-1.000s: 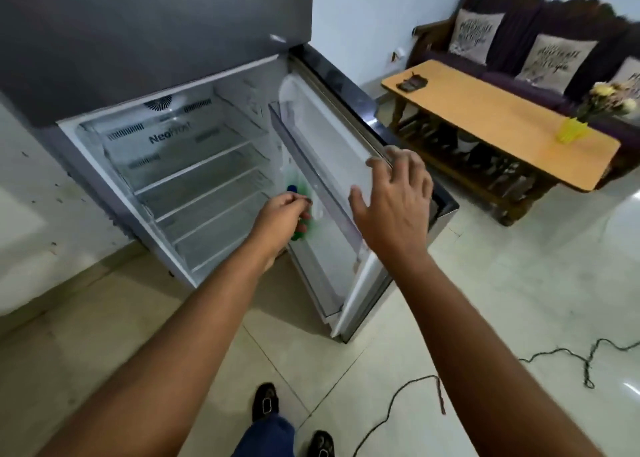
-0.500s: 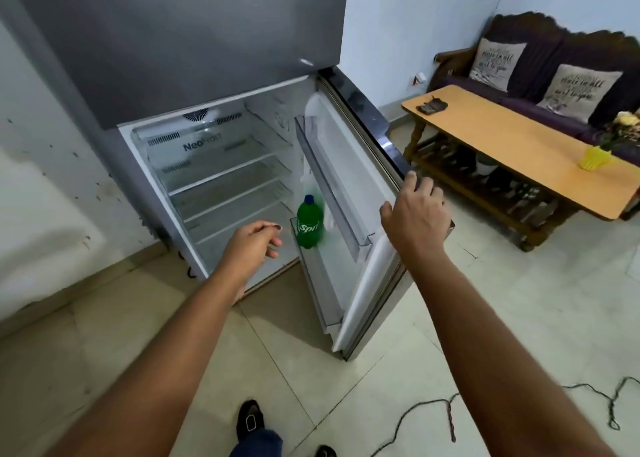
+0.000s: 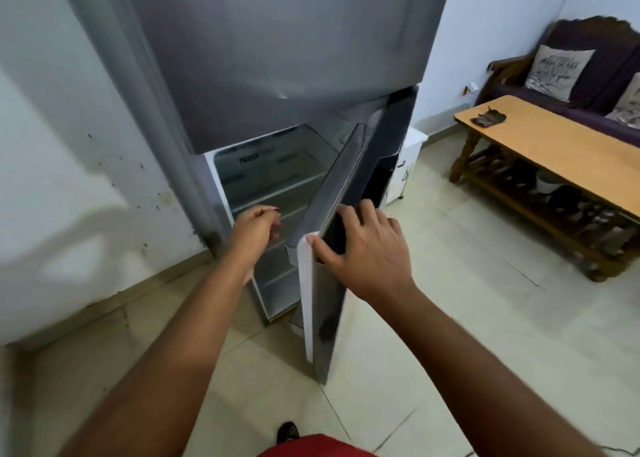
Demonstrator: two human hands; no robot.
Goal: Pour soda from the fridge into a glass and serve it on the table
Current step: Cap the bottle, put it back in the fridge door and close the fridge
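Fridge (image 3: 277, 58): is being viewed from above and in front; upper door is being kept closed, lower compartment is being left partly open.
Lower door (image 3: 349, 207): is being held ajar, swung toward the compartment, with its white edge strip turned toward the camera and its dark outer face turned to the right.
Right hand (image 3: 363, 248): is being pressed flat on the dark outer face of the lower door near its free edge; fingers are being kept straight and spread, thumb is being laid along the white edge strip; nothing is being gripped.
Left hand (image 3: 254, 228): is being held in the gap in front of the open compartment, just left of the door edge; fingers are being kept loosely curled, and nothing is being held in them.
Shelves (image 3: 273, 182): are being seen inside the compartment, pale and blurred.
Soda: is not being seen; the inner side of the door is being hidden by the door itself.
Table (image 3: 561, 148): wooden, is being seen at right, well apart from the fridge; a small dark object (image 3: 488, 118) is lying on its near end.
Sofa (image 3: 588, 75): dark, is standing behind the table, with printed cushions (image 3: 557, 72) on it.
Floor (image 3: 467, 318): pale tiles.
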